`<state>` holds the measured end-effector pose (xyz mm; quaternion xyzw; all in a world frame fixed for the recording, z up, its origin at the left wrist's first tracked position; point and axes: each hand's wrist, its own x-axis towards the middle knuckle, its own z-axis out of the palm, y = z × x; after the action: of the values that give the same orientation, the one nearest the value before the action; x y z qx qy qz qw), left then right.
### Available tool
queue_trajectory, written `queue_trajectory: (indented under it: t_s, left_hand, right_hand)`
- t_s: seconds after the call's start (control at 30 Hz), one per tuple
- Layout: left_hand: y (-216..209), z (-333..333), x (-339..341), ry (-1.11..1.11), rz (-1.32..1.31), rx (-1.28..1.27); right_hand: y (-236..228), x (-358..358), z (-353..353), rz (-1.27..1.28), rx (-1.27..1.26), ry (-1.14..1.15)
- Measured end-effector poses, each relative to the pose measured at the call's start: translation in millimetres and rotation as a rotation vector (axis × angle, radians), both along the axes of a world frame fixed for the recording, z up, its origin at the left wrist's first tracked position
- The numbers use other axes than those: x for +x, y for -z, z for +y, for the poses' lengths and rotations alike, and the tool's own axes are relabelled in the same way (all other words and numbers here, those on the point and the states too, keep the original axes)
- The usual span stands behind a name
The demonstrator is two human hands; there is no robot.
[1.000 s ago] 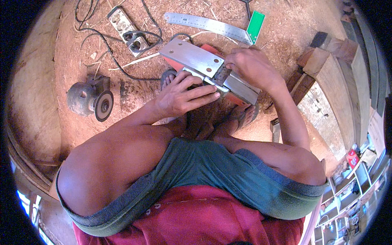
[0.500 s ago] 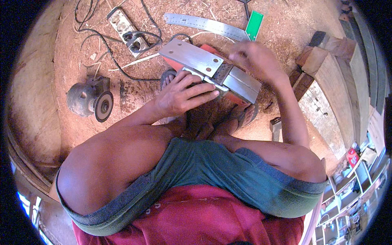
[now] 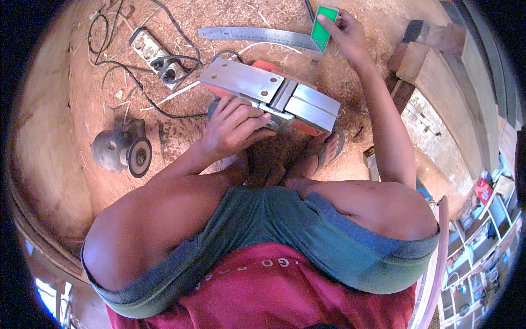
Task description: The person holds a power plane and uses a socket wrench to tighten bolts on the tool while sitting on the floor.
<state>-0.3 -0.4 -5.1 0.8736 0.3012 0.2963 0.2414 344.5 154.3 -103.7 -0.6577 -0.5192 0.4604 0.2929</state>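
An electric hand planer [image 3: 241,81] with an orange body lies upside down between my feet, its flat metal sole facing up. A shiny strip shows on the cutter drum [image 3: 284,94] in the gap of the sole. My left hand [image 3: 233,127] grips the planer's near side, fingers curled along its edge. Beyond the planer, my right hand [image 3: 349,39] pinches the green handle of a try square [image 3: 325,32], thumb on its face. The square's marked steel blade [image 3: 257,36] stretches left over the shavings.
An angle grinder [image 3: 118,147] with a disc stands on the left. A power strip [image 3: 158,57] with plugged-in black cords lies at the far left. Timber pieces [image 3: 438,88] are stacked at right. Wood shavings cover the ground [image 3: 181,16]. Cluttered shelves [image 3: 476,241] stand at lower right.
My right hand has moved from above the planer out to the green handle and taken hold of it. The cutter drum has turned from a dark face to a shiny strip.
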Motion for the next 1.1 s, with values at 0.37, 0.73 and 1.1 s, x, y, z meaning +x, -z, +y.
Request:
queue_trajectory:
  t_s: [0.37, 0.73, 1.1]
  left_hand:
    - [-11, 4, 6, -0.046, 0.001, 0.007]
    - [-4, 1, 3, -0.051, -0.021, -0.013]
    - [-6, 1, 3, -0.048, -0.011, -0.021]
  right_hand:
    - [-131, -35, -67, 0.459, 0.367, 0.204]
    - [-116, -23, -109, 0.256, 0.288, 0.204]
    - [-114, -32, -120, 0.245, 0.263, 0.233]
